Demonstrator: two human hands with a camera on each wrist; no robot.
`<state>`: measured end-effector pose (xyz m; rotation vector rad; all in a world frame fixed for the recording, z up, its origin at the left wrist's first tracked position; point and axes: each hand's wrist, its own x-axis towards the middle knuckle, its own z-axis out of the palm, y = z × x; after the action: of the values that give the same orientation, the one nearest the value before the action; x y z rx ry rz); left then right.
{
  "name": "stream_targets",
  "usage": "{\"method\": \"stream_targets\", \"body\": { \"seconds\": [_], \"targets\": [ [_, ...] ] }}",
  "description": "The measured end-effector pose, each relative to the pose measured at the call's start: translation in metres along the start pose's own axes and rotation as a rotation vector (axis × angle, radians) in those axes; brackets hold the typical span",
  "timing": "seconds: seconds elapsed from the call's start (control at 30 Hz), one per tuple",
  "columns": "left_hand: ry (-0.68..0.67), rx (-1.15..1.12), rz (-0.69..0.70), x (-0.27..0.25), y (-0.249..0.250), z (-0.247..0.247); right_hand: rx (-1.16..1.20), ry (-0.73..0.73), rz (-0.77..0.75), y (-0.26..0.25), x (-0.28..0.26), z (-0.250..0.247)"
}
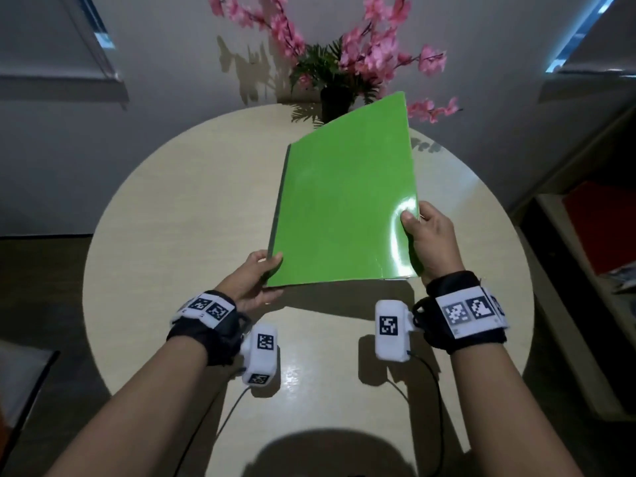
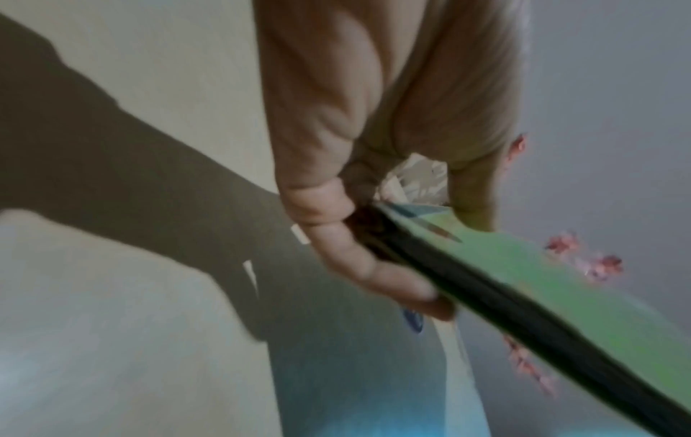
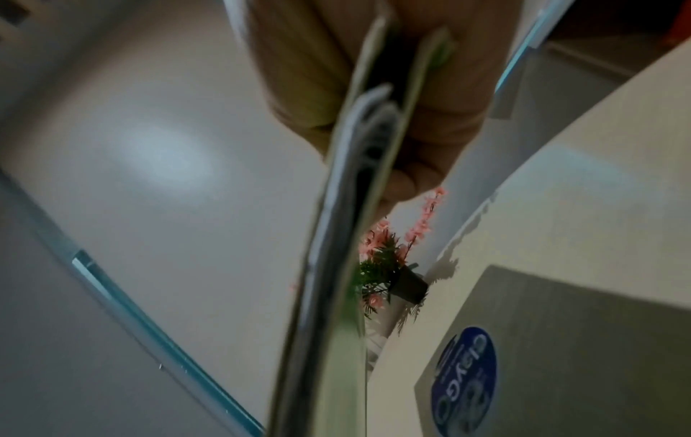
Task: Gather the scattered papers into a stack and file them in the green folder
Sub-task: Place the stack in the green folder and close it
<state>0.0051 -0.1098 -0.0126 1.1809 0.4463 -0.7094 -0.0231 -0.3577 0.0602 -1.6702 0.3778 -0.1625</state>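
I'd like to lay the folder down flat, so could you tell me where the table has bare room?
The round table is bare left of the green folder, and along its near edge around the wrists. Its right rim beside the right hand is also free. The far edge is crowded by the flower pot.

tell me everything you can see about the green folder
The folder is bright green, glossy and thin, like plastic or coated card, with a darker spine along its left edge. It is closed and held tilted above the round table. The left hand grips its near left corner, and the right hand pinches its right edge. The right wrist view shows white sheets between the covers.
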Motion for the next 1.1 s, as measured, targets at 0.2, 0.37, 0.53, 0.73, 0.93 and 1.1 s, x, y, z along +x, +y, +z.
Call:
{"method": "stream_targets", "body": {
  "seconds": [0.2,0.37,0.53,0.73,0.93,1.1],
  "targets": [
    [0.078,0.019,0.138,0.034,0.078,-0.003,0.062,0.043,0.151,0.008,0.063,0.022],
    [0.255,0.186,0.207,0.088,0.098,0.004,0.084,-0.070,0.512,0.037,0.109,0.041],
    [0.328,0.239,0.170,0.130,0.094,-0.005,-0.031,-0.077,0.765,0.062,0.139,0.054],
    [0.311,0.238,0.180,0.148,0.093,-0.007,0.112,0.119,0.796,0.076,0.155,0.066],
    [0.377,0.300,0.224,0.168,0.102,-0.010,0.171,0.264,0.703,0.086,0.166,0.080],
    [0.474,0.381,0.219,0.166,0.110,-0.016,0.155,0.231,0.624,0.077,0.159,0.075]
  ]
}}
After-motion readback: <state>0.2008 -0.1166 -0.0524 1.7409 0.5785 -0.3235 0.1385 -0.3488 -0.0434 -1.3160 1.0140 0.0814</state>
